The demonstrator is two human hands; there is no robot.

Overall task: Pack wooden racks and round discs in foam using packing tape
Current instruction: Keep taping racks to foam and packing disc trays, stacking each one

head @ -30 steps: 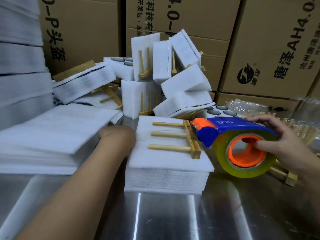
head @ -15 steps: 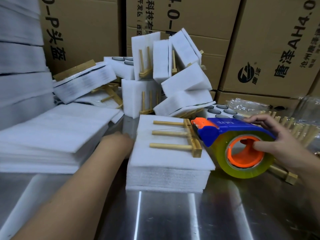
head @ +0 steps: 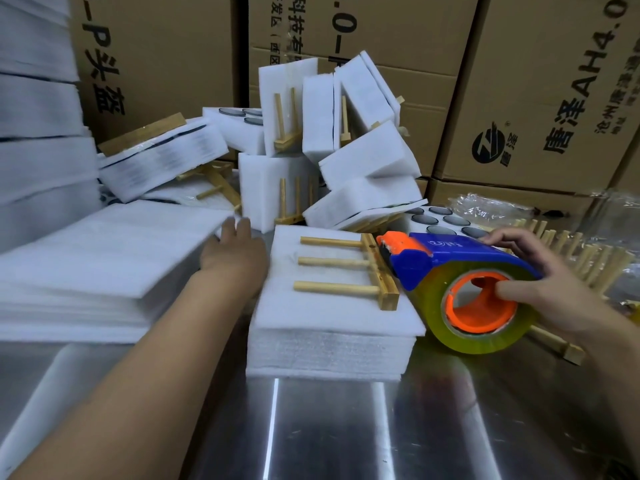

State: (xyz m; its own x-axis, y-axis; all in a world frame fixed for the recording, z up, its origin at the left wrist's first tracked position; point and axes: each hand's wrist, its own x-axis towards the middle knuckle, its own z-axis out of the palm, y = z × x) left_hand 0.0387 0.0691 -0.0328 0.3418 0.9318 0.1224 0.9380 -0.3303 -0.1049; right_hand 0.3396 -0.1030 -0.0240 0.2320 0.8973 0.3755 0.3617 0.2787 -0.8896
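Steel table (head: pixel 346 427) shining, pale three-peg wooden rack (head: pixel 349 268) lying flat on white foam stack (head: pixel 329 327), right hand (head: pixel 540 289) gripping tape dispenser (head: pixel 464 282), left hand (head: pixel 235 251) reaching with fingers open.

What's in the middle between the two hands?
In the head view, a white foam block with a wooden rack on top lies between the left hand and the right hand, which holds the tape dispenser.

Left hand (head: pixel 235 252) and forearm bare; no sleeve, glove, watch or ring visible. Right hand (head: pixel 550 289) likewise bare to the frame edge. Fingernails short, unpainted.
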